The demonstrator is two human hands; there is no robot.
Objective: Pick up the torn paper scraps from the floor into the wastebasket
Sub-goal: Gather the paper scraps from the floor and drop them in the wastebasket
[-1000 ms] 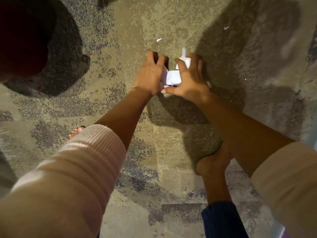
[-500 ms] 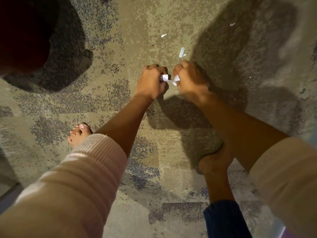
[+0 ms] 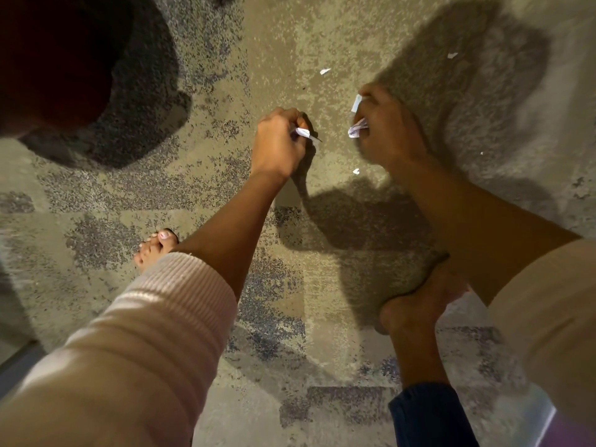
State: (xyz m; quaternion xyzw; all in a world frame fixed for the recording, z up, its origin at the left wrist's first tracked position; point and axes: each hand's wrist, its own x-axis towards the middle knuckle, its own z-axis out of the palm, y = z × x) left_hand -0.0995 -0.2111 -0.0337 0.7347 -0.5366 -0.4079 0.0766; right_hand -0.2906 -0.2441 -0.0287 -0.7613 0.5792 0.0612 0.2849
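My left hand (image 3: 277, 143) is closed around a small white paper scrap (image 3: 302, 132) that pokes out between the fingers. My right hand (image 3: 385, 133) grips a crumpled white scrap (image 3: 357, 130), and a narrow white strip (image 3: 356, 103) shows at its fingertips; whether the strip is held or lies on the carpet I cannot tell. Loose scraps lie on the carpet: one (image 3: 324, 71) beyond my left hand, one (image 3: 452, 55) far right, a tiny one (image 3: 356, 171) below my right hand. A dark rounded shape (image 3: 54, 59) at top left may be the wastebasket.
The floor is mottled beige and grey carpet (image 3: 193, 195). My bare left foot (image 3: 154, 246) and right foot (image 3: 416, 304) stand on it below the hands. A pale edge runs along the bottom left corner (image 3: 19, 362).
The hands were together on one white paper piece; now they are apart, each holding a scrap. The right hand has moved right and up, and a tiny scrap lies below it.
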